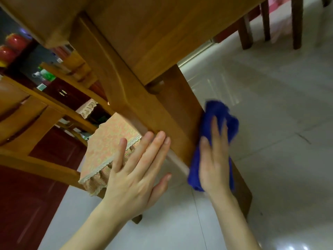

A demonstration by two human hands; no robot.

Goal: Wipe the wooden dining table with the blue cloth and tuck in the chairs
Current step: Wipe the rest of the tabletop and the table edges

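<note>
Against the outer face of the table leg (180,112), low under the wooden dining table (153,42), the blue cloth (219,110) was seen bunched and pressed to the wood. It was held there by the right hand (214,159), fingers extended over it, not curled round it; hand and cloth were slightly blurred. The left hand (137,174) was laid against the adjoining face of the same leg, fingers straight and together, thumb spread, nothing grasped. Just beside the left hand, a chair (45,109) with a patterned, lace-trimmed cushion (108,147) was seen at the table's side. Pale glossy floor tiles (270,123) were seen beneath. Dark chair legs (297,24) were seen on the far side, well apart. A dark red cabinet (27,195) was seen behind the chair.
</note>
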